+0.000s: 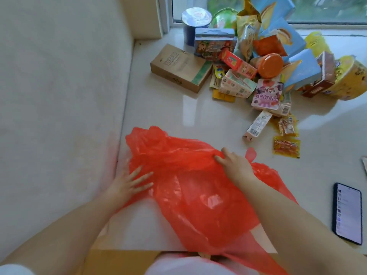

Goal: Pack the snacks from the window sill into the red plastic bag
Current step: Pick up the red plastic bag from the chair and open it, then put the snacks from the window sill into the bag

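A crumpled red plastic bag (190, 187) lies flat on the white window sill (168, 108) in front of me. My left hand (129, 185) rests with spread fingers on the bag's left edge. My right hand (236, 165) pinches the bag's upper right part. A pile of snacks (258, 62) sits at the back right by the window: a brown cardboard box (180, 68), blue boxes, an orange-lidded cup (270, 65), yellow bowls, drink cartons and small yellow packets (287, 146).
A phone (348, 215) with a lit screen lies on the sill at the right. A white wall (59, 96) closes the left side. The window glass (327, 8) is behind the snack pile. The sill's front edge is near my body.
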The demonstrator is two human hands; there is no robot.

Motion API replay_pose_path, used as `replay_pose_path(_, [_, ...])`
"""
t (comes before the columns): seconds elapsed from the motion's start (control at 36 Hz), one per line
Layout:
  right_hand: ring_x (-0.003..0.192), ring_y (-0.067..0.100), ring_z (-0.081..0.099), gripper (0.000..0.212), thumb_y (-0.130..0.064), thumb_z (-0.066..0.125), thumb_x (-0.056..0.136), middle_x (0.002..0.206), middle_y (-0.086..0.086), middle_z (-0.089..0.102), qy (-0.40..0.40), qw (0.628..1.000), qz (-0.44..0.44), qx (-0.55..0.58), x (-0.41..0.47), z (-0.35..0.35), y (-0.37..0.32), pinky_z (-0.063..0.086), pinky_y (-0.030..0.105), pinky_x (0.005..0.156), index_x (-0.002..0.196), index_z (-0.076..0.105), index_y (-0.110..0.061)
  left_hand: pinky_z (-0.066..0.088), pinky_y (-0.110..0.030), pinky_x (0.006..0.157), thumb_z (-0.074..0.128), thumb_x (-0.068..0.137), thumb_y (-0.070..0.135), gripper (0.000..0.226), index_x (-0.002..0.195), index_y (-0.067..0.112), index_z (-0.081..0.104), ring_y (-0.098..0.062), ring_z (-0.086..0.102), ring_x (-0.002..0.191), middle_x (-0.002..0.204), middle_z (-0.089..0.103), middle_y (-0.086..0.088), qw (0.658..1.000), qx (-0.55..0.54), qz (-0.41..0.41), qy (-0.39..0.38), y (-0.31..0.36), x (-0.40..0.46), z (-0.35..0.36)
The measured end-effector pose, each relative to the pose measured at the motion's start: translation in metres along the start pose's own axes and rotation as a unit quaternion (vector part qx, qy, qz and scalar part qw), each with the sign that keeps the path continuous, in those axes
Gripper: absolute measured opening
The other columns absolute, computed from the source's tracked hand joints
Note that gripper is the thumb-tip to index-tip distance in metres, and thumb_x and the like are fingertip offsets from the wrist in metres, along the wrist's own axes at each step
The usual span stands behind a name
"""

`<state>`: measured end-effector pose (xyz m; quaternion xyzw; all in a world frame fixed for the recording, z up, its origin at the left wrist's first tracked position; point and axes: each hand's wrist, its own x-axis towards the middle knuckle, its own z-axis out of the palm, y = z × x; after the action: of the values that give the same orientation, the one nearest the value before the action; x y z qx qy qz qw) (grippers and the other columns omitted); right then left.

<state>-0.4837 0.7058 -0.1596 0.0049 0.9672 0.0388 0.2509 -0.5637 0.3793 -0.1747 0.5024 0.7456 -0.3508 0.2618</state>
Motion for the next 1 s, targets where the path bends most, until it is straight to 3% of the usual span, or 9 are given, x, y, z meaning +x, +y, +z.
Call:
replay_pose_path(0.08, [0.112,0.031,0.048,0.048,-0.007,0.034,0.093,0.142,0.012,0.035,0.026,0.999,0.03,-0.005,0.005,0.004,0.01,0.04,0.038,0.086,0.138,0.04,-0.021,-0.016,-0.071,0.103,0.046,0.085,0.028,0.08,0.15,0.034,-0.001,-0.037,-0.01,0.145,0.158,-0.017,-0.003,0.999,-0.024,-0.014,0.023,-0.006,-0.003,-0.009])
replay_pose_path(0.19, [0.066,0.029,0.062,0.055,-0.008,0.028,0.069,0.104,0.013,0.068,0.052,0.998,0.007,-0.02,0.012,0.002,0.01,0.048,0.033,0.053,0.096,0.073,-0.021,0.02,-0.063,0.107,0.052,0.07,0.039,0.044,0.108,0.027,0.068,-0.033,0.049,0.118,0.132,0.058,-0.003,0.943,-0.079,0.053,0.319,0.006,0.011,-0.056])
replay_pose_path(0.28, [0.063,0.028,0.061,0.055,-0.01,0.029,0.067,0.099,0.011,0.069,0.064,0.997,-0.02,-0.029,0.013,0.003,0.01,0.048,0.031,0.052,0.095,0.074,-0.021,0.025,-0.056,0.108,0.064,0.074,0.043,0.03,0.098,0.027,0.069,-0.03,0.042,0.116,0.135,0.048,0.001,0.906,-0.113,0.002,0.408,0.019,0.038,-0.106])
replay_pose_path(0.33, [0.068,0.027,0.064,0.054,-0.012,0.03,0.068,0.102,0.011,0.069,0.074,0.996,-0.024,-0.032,0.014,0.003,0.013,0.05,0.031,0.057,0.099,0.074,-0.021,0.015,-0.058,0.112,0.072,0.068,0.042,0.05,0.116,0.029,0.064,-0.033,0.033,0.126,0.147,0.034,-0.002,0.916,-0.127,-0.036,0.378,0.022,0.057,-0.136])
replay_pose_path(0.42, [0.083,0.028,0.066,0.048,-0.018,0.037,0.07,0.11,0.011,0.068,0.085,0.995,-0.023,-0.035,0.009,0.002,0.016,0.054,0.039,0.07,0.103,0.072,-0.022,-0.008,-0.068,0.107,0.054,0.089,0.028,0.074,0.151,0.032,0.013,-0.039,-0.001,0.143,0.159,-0.011,-0.007,0.966,-0.082,-0.058,0.24,0.016,0.087,-0.155])
replay_pose_path(0.56, [0.107,0.037,0.062,0.052,-0.031,0.08,0.047,0.124,0.009,0.062,0.017,0.999,-0.032,-0.041,0.004,0.006,0.019,0.047,0.064,0.08,0.097,0.07,-0.03,0.016,-0.065,0.109,0.049,0.094,0.021,0.085,0.147,0.037,-0.015,-0.046,-0.007,0.142,0.156,-0.026,-0.007,0.978,-0.119,-0.11,0.127,-0.004,0.126,-0.15])
replay_pose_path(0.72, [0.144,0.041,-0.002,0.048,-0.025,0.045,0.093,0.16,0.004,-0.007,-0.068,0.997,-0.02,-0.029,0.008,0.021,0.026,0.006,0.073,0.104,0.14,0.037,-0.029,0.044,-0.041,0.094,0.05,0.09,0.014,0.083,0.151,0.033,-0.003,-0.034,0.036,0.13,0.155,0.015,-0.014,0.973,-0.176,-0.116,0.09,-0.027,0.147,-0.135])
replay_pose_path(0.86, [0.145,0.038,-0.01,0.047,-0.02,0.029,0.1,0.159,0.005,-0.013,-0.102,0.993,0.049,-0.03,0.013,0.022,0.044,0.006,0.073,0.105,0.146,0.027,-0.028,0.046,-0.036,0.079,0.044,0.087,0.012,0.038,0.125,0.016,0.05,-0.031,0.058,0.11,0.121,0.059,-0.01,0.975,-0.169,-0.077,0.125,-0.031,0.143,-0.152])
replay_pose_path(1.0, [0.145,0.034,-0.012,0.05,-0.041,0.036,0.096,0.159,0.002,-0.014,-0.102,0.992,0.078,0.009,0.009,0.023,0.059,0.006,0.075,0.104,0.145,0.029,-0.032,0.046,-0.028,0.087,0.056,0.091,0.027,0.031,0.116,0.01,0.065,-0.026,0.061,0.109,0.12,0.065,-0.009,0.898,-0.428,-0.01,-0.103,-0.023,0.131,-0.161])
